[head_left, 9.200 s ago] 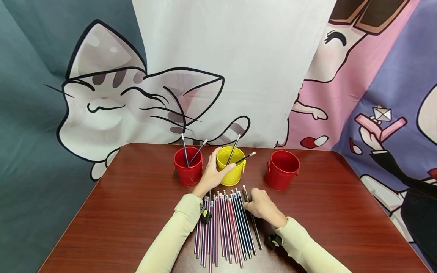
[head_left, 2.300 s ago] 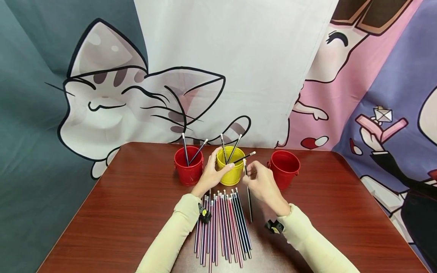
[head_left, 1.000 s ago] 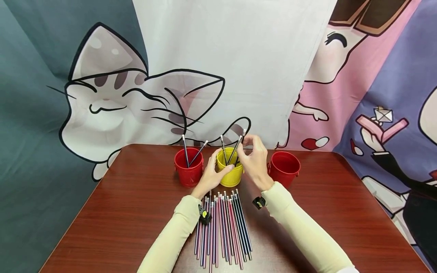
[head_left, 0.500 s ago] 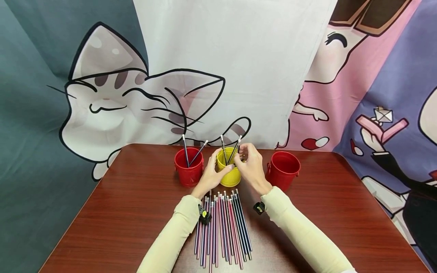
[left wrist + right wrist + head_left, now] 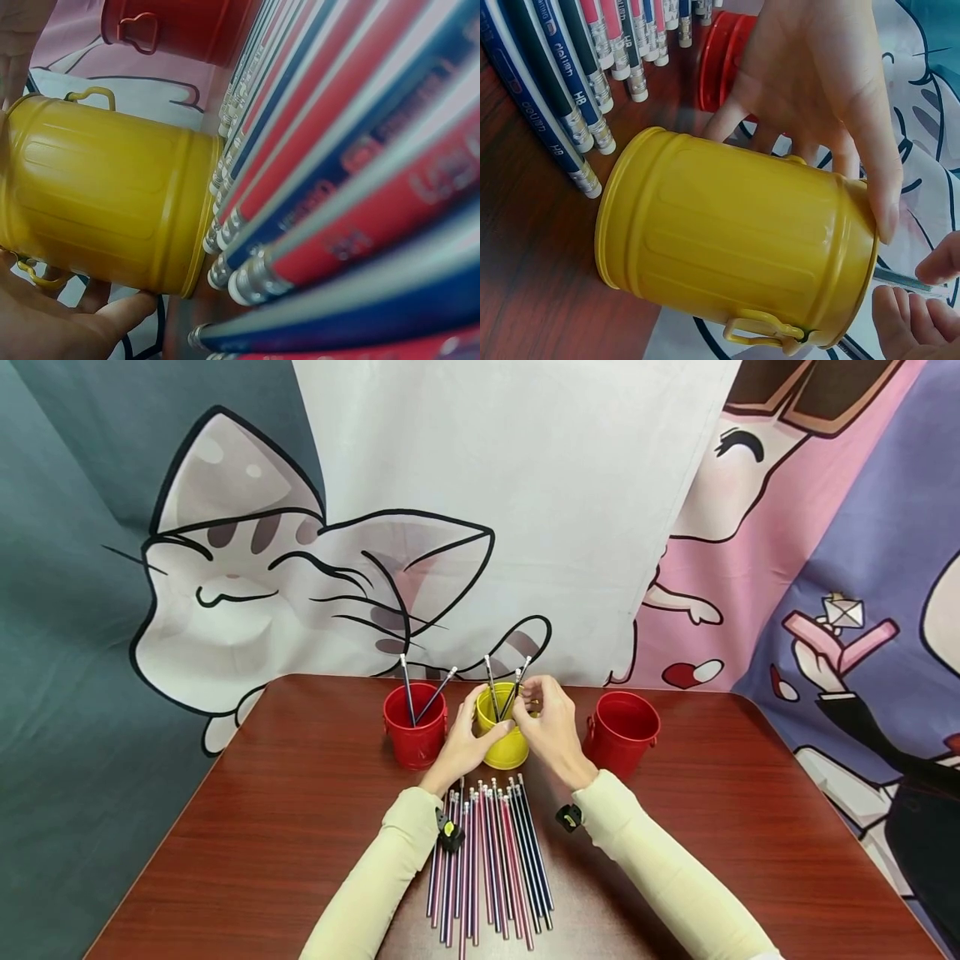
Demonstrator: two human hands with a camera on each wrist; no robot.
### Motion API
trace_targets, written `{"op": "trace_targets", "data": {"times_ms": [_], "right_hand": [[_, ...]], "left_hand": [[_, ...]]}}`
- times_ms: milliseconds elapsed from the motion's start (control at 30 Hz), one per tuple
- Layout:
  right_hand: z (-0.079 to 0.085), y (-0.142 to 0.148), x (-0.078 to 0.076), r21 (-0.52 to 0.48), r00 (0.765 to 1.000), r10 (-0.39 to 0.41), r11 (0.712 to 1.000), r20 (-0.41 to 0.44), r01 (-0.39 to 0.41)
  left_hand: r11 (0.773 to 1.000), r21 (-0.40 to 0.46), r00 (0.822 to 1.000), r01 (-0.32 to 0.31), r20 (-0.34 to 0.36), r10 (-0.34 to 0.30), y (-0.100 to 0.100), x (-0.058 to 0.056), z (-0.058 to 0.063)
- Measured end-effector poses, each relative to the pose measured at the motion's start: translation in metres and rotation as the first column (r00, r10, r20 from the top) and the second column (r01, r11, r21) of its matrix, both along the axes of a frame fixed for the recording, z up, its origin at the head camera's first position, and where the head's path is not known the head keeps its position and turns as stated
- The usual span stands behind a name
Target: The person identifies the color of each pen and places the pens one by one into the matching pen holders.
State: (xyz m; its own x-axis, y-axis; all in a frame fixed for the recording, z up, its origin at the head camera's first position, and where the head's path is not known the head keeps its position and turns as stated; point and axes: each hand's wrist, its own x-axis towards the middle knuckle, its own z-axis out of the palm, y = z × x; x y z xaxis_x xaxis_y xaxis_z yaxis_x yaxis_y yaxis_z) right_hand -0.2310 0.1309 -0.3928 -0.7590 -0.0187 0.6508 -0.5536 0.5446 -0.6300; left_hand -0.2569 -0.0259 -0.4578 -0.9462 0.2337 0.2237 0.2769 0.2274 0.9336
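My left hand (image 5: 468, 737) holds the yellow bucket (image 5: 506, 755) from its left side, thumb across the front and fingers round the far side. At the bucket's right rim is my right hand (image 5: 553, 727), thumb and fingertips bent with a small gap between them. A dark pencil (image 5: 517, 675) stands in the bucket just left of those fingertips, eraser up; in the right wrist view it shows beside the thumb (image 5: 941, 259). Other pencils lean in the same bucket, partly hidden by the right hand. The bucket stands upright on the table.
A red bucket (image 5: 414, 750) with two pencils stands on the left, another red bucket (image 5: 621, 743) on the right. In front lies a row of striped pencils (image 5: 491, 868), pink and dark blue, erasers toward the buckets. The brown table (image 5: 300, 827) meets a printed cloth backdrop (image 5: 525, 527).
My right hand has brought dark pencils from the row's right end to the yellow bucket. Lately the last pencil has dropped lower and tipped left while the hand stayed still. The left hand keeps its place.
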Motion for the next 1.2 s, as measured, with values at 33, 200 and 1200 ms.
{"op": "trace_targets", "data": {"times_ms": [33,200,1200], "right_hand": [[0.000,0.000,0.000,-0.002,1.000,0.000,1.000,0.000,0.000],[0.001,0.001,0.005,-0.008,1.000,-0.006,1.000,-0.004,0.006],[-0.049,0.020,0.068,0.298,0.844,-0.091,0.951,0.529,-0.085]], "left_hand": [[1.000,-0.003,1.000,-0.001,0.001,0.001,0.000,0.000,0.000],[1.000,-0.008,1.000,-0.010,-0.007,0.010,0.000,-0.001,-0.001],[0.970,-0.239,0.994,0.031,0.112,-0.004,-0.014,0.034,0.026]]}}
